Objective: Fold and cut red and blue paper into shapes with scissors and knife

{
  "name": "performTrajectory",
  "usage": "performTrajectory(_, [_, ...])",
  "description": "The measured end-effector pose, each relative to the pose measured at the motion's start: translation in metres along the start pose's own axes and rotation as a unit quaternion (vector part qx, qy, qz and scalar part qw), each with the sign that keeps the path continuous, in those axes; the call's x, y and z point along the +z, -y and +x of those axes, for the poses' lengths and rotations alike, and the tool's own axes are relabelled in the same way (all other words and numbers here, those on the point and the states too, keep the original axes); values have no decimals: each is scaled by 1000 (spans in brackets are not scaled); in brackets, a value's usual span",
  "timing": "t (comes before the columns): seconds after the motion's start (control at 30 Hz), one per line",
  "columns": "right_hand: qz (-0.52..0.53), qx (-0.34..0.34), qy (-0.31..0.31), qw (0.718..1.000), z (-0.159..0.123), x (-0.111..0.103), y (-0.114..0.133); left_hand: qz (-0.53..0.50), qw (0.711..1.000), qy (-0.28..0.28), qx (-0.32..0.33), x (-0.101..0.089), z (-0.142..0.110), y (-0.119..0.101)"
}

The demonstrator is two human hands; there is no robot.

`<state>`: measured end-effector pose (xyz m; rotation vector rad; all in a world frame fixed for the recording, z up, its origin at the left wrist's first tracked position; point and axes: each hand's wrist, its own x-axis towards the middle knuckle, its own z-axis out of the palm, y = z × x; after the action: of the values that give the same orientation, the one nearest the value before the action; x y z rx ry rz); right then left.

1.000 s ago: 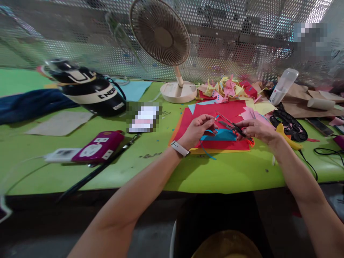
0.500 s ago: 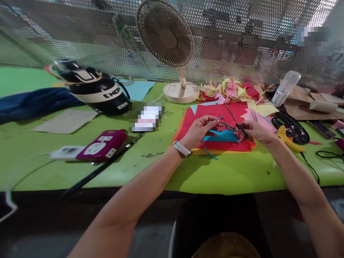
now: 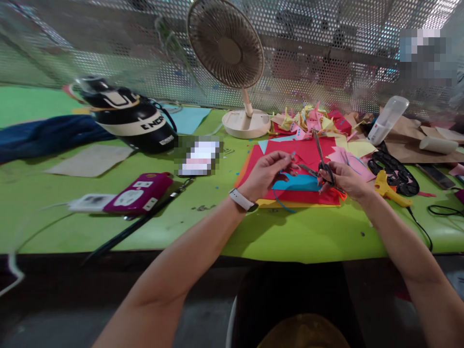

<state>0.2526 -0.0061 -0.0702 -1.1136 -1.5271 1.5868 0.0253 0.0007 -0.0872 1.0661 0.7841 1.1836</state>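
My left hand (image 3: 266, 173), a white watch on its wrist, pinches a thin blue paper strip (image 3: 281, 203) that loops down below the hand. My right hand (image 3: 344, 178) grips black scissors (image 3: 322, 162) whose blades are spread wide, one pointing up and away, the other toward my left hand. Both hands hover over a blue paper piece (image 3: 299, 182) lying on a stack of red sheets (image 3: 308, 151) with yellow and orange sheets under it.
A green table (image 3: 290, 232) holds a fan (image 3: 232, 53), a black helmet (image 3: 126, 118), a magenta power strip (image 3: 136, 193), a pile of paper scraps (image 3: 308, 121), a yellow glue gun (image 3: 387, 188), a white bottle (image 3: 386, 118) and brown paper (image 3: 413, 140). Perforated metal mesh stands behind.
The scissor blades have opened wider, the upper blade swinging up. My left hand has shifted slightly with the blue strip. The camera view has drifted a little.
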Motion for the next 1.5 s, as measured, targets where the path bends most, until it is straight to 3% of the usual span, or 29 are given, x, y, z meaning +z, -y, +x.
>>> performTrajectory(0.13, [5,-26,-7,1000,0,-2,1,-85,971,-104,198,-9,-12,-43])
performTrajectory(0.2, [7,-36,-8,999,-1,-4,1,-16,972,-93,216,-16,-17,-59])
performTrajectory(0.27, [2,-33,-7,999,-2,-4,2,80,981,-36,173,-22,-16,-62])
performTrajectory(0.3, [-7,-22,-2,1000,-2,-4,2,122,985,-1,122,-23,-14,-59])
performTrajectory(0.4, [-51,41,27,997,-2,-2,1,189,981,34,-31,-22,-2,-37])
performTrajectory(0.47, [-83,89,41,992,-2,-1,-2,209,974,45,-80,-20,7,-21])
performTrajectory(0.57, [-109,119,52,986,-1,2,-5,190,977,45,-80,-20,13,-7])
performTrajectory(0.83, [-114,105,57,986,-2,4,-6,88,995,33,-45,-17,13,4])
performTrajectory(1.23, [-170,91,47,980,-2,8,-8,66,996,-21,-58,-10,11,2])
performTrajectory(1.5, [-172,73,53,981,2,5,-17,47,996,-15,-79,-10,12,0])
